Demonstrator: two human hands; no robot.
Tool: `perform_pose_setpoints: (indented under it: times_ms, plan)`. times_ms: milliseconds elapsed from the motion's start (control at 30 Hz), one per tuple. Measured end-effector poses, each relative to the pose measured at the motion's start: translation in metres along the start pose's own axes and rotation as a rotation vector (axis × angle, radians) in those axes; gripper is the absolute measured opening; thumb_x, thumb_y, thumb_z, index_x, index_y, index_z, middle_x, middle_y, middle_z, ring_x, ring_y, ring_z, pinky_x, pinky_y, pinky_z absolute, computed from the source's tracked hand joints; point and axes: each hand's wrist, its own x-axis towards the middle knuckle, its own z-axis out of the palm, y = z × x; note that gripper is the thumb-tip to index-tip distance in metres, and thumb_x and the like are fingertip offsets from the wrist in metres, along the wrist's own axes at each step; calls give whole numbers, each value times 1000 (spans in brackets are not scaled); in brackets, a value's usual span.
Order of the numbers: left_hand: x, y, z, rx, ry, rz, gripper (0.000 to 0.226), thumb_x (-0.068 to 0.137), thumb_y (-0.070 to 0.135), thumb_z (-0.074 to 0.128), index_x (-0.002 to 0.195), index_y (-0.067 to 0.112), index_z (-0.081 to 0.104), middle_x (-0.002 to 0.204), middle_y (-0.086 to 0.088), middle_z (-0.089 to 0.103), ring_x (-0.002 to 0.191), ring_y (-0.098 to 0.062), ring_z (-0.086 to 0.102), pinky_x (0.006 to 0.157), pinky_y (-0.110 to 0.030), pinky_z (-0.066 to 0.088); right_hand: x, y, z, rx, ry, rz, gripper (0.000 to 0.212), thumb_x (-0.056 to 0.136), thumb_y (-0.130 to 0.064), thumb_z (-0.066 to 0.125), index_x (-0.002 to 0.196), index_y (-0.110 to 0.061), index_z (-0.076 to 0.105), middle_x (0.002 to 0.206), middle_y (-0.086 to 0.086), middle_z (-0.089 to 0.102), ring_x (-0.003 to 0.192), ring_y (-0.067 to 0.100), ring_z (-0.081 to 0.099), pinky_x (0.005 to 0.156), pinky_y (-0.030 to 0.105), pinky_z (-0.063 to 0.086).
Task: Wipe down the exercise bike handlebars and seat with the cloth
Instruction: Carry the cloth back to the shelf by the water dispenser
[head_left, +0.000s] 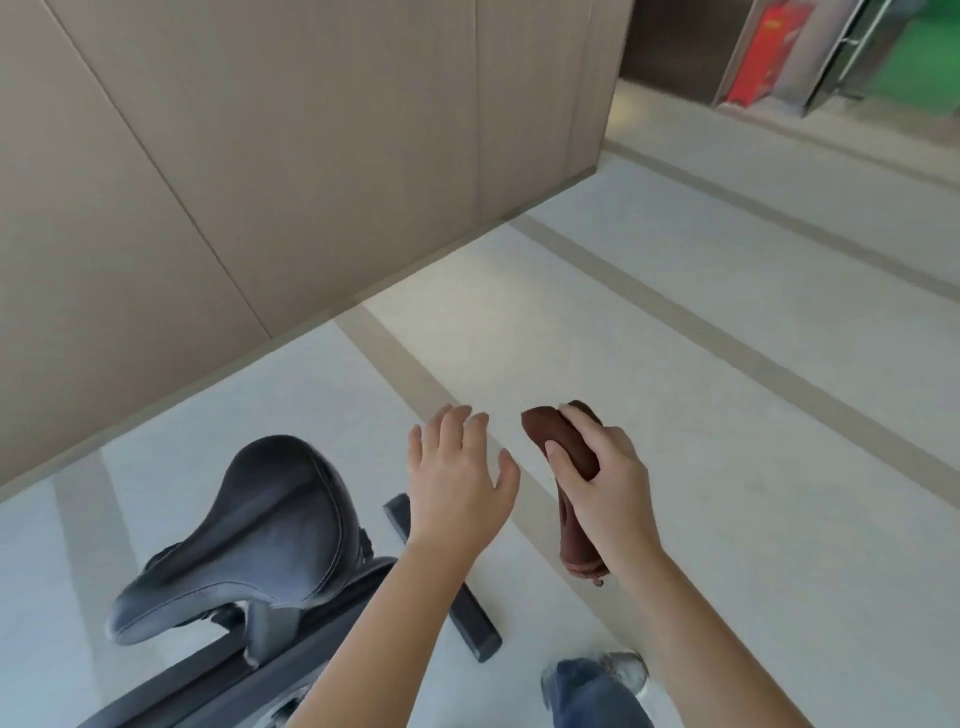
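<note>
The exercise bike's black padded seat (254, 535) sits at the lower left on a dark frame (218, 675). A brown cloth (569, 452), folded into a long bundle, is gripped in my right hand (605, 478) to the right of the seat, with its lower end hanging below my palm. My left hand (457, 475) hovers open with fingers spread, between the seat and the cloth, touching neither. The handlebars are out of view.
The bike's black rear floor bar (457, 587) stretches across the pale tiled floor below my left arm. A beige panelled wall (234, 182) stands behind the bike. My leg in jeans and a shoe (597, 686) are at the bottom. A red cabinet (763, 52) is far right.
</note>
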Motion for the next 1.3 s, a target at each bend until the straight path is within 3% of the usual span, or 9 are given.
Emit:
perform_pose_setpoints:
  times_ms: [100,233,433,600,700,933,1300]
  plan:
    - [25,40,12,-28,-13,106,33,72,13,69,100,-3,63,105,-19,65,107,-38,56,92,-56,41,22,9,-40,-24,78,14,39,85,-34,57,120,-48,47,98,-12,49,90,1,54,75,11,38]
    - [61,101,32,-73,-41,224,32,72,14,69,99,-2,63,104,-19,65,109,-37,55,92,-58,41,52,25,-100,-47,182,60,38,85,-36,57,119,-51,47,96,-14,49,89,-6,52,69,8,37]
    - [112,200,69,-113,-32,458,31,69,16,71,95,0,65,101,-17,66,106,-35,58,91,-57,42,92,54,-199,-96,365,141,38,85,-35,58,120,-47,50,97,-6,51,85,9,55,68,15,38]
    - [144,287,100,-165,-41,613,28,72,18,66,94,1,65,102,-16,67,107,-35,58,91,-57,42,115,82,-285,-147,491,200,38,85,-33,58,121,-43,50,98,-4,52,82,11,54,67,18,37]
    - [156,332,119,-195,-41,657,30,72,20,63,96,2,66,103,-15,67,107,-34,58,92,-57,41,127,99,-331,-169,563,228,37,86,-34,57,121,-44,50,99,-5,51,80,2,49,65,10,33]
    - [165,411,160,-259,-127,721,34,73,23,57,98,2,66,106,-16,66,109,-33,56,94,-57,39,137,134,-400,-173,646,308,38,86,-35,57,123,-42,50,100,-4,50,83,8,49,66,15,34]
    - [225,526,265,-327,-255,840,33,73,23,57,99,5,66,108,-13,65,111,-32,56,94,-56,37,210,217,-494,-178,802,429,38,85,-36,57,121,-45,50,98,-7,50,80,-7,50,60,5,36]
